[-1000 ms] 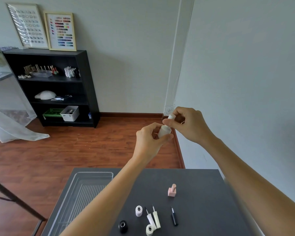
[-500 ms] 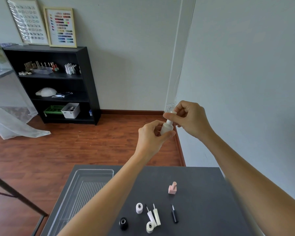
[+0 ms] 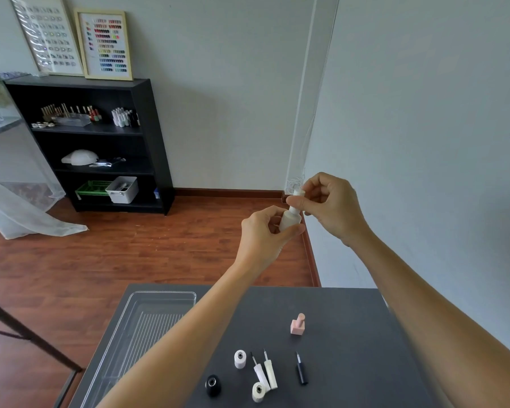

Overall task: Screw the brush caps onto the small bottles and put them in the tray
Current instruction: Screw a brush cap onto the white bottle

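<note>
Both hands are raised in front of me, well above the table: my left hand (image 3: 262,234) is wrapped around a small white bottle (image 3: 289,220), and my right hand (image 3: 330,207) pinches the white brush cap (image 3: 297,198) sitting on its neck. Below them the dark grey table (image 3: 351,334) carries a clear plastic tray (image 3: 159,298) on its left side, a pink capped bottle (image 3: 298,324) standing upright, two open white bottles (image 3: 240,359), an open black bottle (image 3: 213,385), two white brush caps (image 3: 270,372) lying side by side and a black brush cap (image 3: 301,372) a little to their right. Beyond the table are a red-brown wooden floor (image 3: 130,254), pale walls and a black shelf (image 3: 100,142) with two framed colour charts (image 3: 105,45) on top. Compared with half a second ago, my hands sit at about the same height and the cap has come lower on the neck. The bottle is plain, matte white and tilted slightly.
</note>
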Demonstrator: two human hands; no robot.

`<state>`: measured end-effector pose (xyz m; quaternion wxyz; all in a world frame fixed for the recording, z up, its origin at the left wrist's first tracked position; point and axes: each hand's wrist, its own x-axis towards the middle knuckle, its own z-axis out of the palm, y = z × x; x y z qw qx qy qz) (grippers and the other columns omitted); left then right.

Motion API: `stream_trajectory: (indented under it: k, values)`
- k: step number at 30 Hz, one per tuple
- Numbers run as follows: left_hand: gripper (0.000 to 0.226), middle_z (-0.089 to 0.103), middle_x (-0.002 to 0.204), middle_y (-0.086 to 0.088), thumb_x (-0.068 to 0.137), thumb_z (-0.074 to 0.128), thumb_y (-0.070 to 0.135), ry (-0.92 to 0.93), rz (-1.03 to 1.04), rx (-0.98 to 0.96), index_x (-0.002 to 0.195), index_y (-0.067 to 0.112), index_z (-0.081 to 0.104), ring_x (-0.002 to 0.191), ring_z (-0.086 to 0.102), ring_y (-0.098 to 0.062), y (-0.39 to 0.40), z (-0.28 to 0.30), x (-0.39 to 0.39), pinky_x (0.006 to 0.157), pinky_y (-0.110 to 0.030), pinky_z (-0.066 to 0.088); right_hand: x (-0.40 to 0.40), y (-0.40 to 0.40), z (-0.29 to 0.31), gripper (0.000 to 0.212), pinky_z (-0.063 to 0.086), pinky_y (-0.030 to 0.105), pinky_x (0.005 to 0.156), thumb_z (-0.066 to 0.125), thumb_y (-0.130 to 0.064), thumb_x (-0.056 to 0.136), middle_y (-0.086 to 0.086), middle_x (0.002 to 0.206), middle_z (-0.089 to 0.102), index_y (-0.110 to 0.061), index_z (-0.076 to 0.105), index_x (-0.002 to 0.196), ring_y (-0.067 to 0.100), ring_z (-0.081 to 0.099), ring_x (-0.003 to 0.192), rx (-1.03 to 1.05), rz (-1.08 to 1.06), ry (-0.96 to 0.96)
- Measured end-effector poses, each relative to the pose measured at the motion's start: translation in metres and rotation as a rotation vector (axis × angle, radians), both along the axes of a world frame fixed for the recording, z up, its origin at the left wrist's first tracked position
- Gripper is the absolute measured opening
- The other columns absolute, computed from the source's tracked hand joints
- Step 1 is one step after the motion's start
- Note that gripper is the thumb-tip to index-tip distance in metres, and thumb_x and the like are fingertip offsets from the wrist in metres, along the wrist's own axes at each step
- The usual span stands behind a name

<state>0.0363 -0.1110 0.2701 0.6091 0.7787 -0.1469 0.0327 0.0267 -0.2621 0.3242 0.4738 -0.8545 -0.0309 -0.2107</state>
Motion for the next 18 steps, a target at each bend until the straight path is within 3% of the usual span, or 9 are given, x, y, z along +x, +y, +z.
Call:
stream_trajectory:
  k: [3,5,7,9,12,15,18]
  values:
    - [0.024,0.071,0.075,0.006,0.076,0.083,0.036,-0.003,-0.003,0.002,0.094,0.025,0.073,0.055,0.058,-0.001,-0.0001,0.0,0.0001,0.047,-0.013,0.048,-0.0004,0.0021,-0.0042,0.045,0.057,0.029,0.075,0.083,-0.038,0.073,-0.002,0.085,0.069,-0.014,0.058,0.102,0.013,0.067,0.078,-0.055,0.0,0.033]
    - [0.024,0.071,0.075,0.006,0.076,0.083,0.036,-0.001,-0.007,-0.001,0.094,0.024,0.073,0.053,0.058,-0.001,0.0008,0.0005,-0.0003,0.046,-0.013,0.046,-0.0008,0.001,-0.0067,0.047,0.056,0.029,0.092,0.075,-0.029,0.084,0.001,0.113,0.069,-0.012,0.056,0.123,0.011,0.068,0.102,0.018,0.109,0.079]
    - [0.024,0.071,0.075,0.006,0.076,0.083,0.036,-0.003,-0.006,0.005,0.094,0.025,0.073,0.054,0.057,0.0,0.0013,0.0005,-0.0009,0.047,-0.013,0.046,-0.0025,-0.0012,-0.0071,0.036,0.054,0.033,0.099,0.065,-0.012,0.093,0.002,0.121,0.069,-0.011,0.06,0.128,0.011,0.067,0.112,0.104,0.217,0.09]
    - [0.026,0.071,0.075,0.006,0.076,0.083,0.037,-0.008,-0.004,0.011,0.095,0.024,0.073,0.055,0.057,-0.001,0.0013,0.0001,-0.0014,0.048,-0.013,0.046,-0.0043,-0.0028,-0.007,0.028,0.057,0.037,0.095,0.065,-0.005,0.092,0.001,0.109,0.075,-0.011,0.068,0.119,0.011,0.072,0.103,0.129,0.247,0.058]
    - [0.025,0.072,0.076,0.004,0.076,0.083,0.035,-0.015,-0.006,0.013,0.096,0.023,0.073,0.057,0.059,-0.002,-0.0006,0.0002,-0.003,0.051,-0.013,0.049,-0.0038,-0.0025,-0.0056,0.017,0.061,0.042,0.084,0.08,-0.018,0.08,0.0,0.086,0.077,-0.016,0.074,0.095,0.016,0.074,0.081,0.102,0.114,0.009]
    - [0.025,0.073,0.077,0.003,0.077,0.083,0.032,-0.014,-0.01,0.004,0.096,0.021,0.073,0.057,0.061,-0.004,-0.0029,0.0023,-0.0055,0.051,-0.013,0.051,-0.0048,0.0023,-0.0048,0.044,0.054,0.029,0.061,0.083,-0.051,0.063,-0.006,0.065,0.063,-0.016,0.063,0.079,0.011,0.057,0.057,0.004,-0.027,-0.018]
    - [0.024,0.073,0.077,0.005,0.077,0.083,0.034,-0.009,-0.008,0.005,0.095,0.022,0.073,0.057,0.061,-0.003,-0.0019,0.0035,-0.0071,0.048,-0.013,0.048,-0.0081,0.0068,-0.0089,0.058,0.052,0.023,0.066,0.07,-0.064,0.064,-0.004,0.078,0.064,-0.015,0.058,0.093,0.01,0.059,0.068,-0.037,-0.049,0.013]
